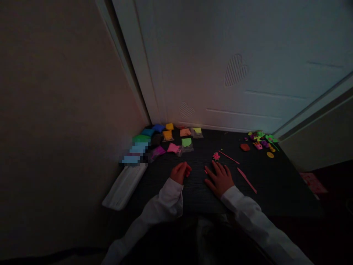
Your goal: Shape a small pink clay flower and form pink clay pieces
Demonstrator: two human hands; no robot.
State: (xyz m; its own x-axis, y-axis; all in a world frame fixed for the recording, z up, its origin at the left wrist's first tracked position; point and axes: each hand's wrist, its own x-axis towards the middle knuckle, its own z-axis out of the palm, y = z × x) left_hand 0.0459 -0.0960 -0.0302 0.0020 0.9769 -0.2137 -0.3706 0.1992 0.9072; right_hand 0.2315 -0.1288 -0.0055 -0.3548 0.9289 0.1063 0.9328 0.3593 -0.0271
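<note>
The scene is dim. My left hand rests on the dark table with fingers curled loosely; whether anything is inside them is hidden. My right hand lies flat on the table, fingers spread, holding nothing. Just beyond its fingertips sits a small pink clay flower. A thin pink stick lies past the flower, and a pink modelling tool lies to the right of my right hand.
Several small bags of coloured clay lie at the back left. A cluster of small clay shapes sits at the back right. A white flat pack hangs off the table's left edge. A white door stands behind.
</note>
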